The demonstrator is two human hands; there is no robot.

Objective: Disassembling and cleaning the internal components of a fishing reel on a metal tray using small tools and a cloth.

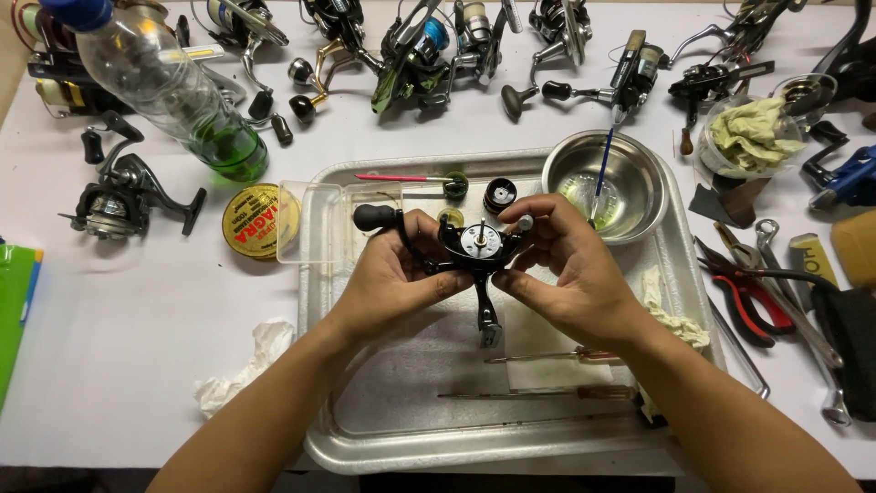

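Holding the black reel body (474, 251) up over the metal tray (365, 429), you have your left hand (392, 278) curled shut around its handle side, the round black knob (372, 216) poking out just above your thumb, while your right hand (566, 269) pinches the other side with fingertips closed on the frame, the foot of the reel pointing down toward the tray. Starting at your left, the tilted plastic bottle (164, 87) with green liquid leans well apart on the counter (119, 365); an elbow swing could knock it over. Nearer, the clear plastic lid (315, 224) overhangs the tray edge, and a nudge from your left wrist could flip it. In the middle, the exposed round gear face on the reel looks open, so tilting it may let a small part drop; the white sheet below would catch it, but a bounce could send it out of sight. To your right, the steel bowl (602, 187) with a blue-handled tool (602, 169) propped in it sits just beside your knuckles; brushing that tool could tip it out. The two screwdrivers (557, 358) lie near your right forearm and could roll.
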